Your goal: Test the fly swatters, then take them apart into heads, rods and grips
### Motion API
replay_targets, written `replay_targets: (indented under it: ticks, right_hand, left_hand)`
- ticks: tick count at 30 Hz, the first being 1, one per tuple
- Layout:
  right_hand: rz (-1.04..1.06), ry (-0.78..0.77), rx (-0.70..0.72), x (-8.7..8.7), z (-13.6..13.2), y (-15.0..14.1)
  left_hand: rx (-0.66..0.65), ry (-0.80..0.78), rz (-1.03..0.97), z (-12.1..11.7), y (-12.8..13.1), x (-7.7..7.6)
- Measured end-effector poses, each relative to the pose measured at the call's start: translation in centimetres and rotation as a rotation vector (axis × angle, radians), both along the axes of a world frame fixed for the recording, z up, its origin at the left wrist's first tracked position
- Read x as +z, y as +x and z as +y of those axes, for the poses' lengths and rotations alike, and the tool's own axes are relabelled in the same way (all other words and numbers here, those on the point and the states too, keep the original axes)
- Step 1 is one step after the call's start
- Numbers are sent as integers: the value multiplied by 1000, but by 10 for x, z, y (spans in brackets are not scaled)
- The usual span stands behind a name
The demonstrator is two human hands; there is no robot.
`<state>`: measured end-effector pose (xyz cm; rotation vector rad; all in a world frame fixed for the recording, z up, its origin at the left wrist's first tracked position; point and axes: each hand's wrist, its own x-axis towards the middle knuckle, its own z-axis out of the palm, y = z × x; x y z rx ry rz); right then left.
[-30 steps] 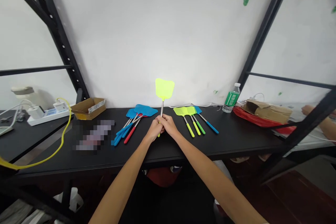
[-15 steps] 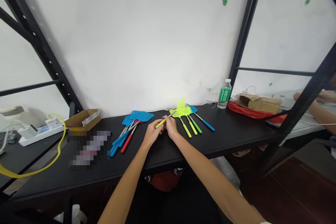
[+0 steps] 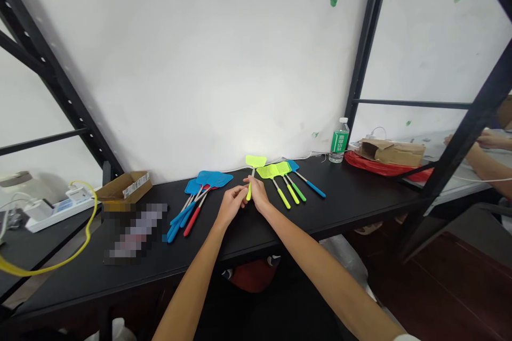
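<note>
A yellow-green fly swatter [image 3: 256, 161] stands above the black table, its mesh head up towards the wall and its handle pointing down at me. My right hand [image 3: 258, 192] is closed round the handle near the thin metal shaft. Curled fingers of my left hand [image 3: 233, 203] meet the handle's left side, low down; their tips are partly hidden. Just right of my hands lie several swatters with yellow, green and blue handles [image 3: 284, 198]. To the left is a pile of blue-headed swatters [image 3: 214, 178], one with a red handle [image 3: 192, 221].
An open cardboard box [image 3: 130, 189] and a pixelated patch [image 3: 138, 234] are at left, near a yellow cable [image 3: 88, 229] and a power strip [image 3: 56, 214]. A water bottle [image 3: 339, 141] stands at right, beside a torn carton [image 3: 392, 152] on red plastic [image 3: 368, 166]. Another person's arm shows far right.
The held swatter has turned from slanting across my hands to pointing nearly straight away from me. Its head swung left, off the other yellow heads. The view shifted slightly.
</note>
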<state>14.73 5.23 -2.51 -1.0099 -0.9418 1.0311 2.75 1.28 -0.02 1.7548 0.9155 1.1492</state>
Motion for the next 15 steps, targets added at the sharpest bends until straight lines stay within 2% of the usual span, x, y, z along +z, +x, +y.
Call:
replay_targets:
  ticks: [9,15]
  right_hand:
    - [-30,9,24,4,-10,1]
    - [168,-14,11,8,-11,-1]
  left_hand:
    - [-18,38,-12,-2,1,1]
    - [-15,7,-13,-3,2,2]
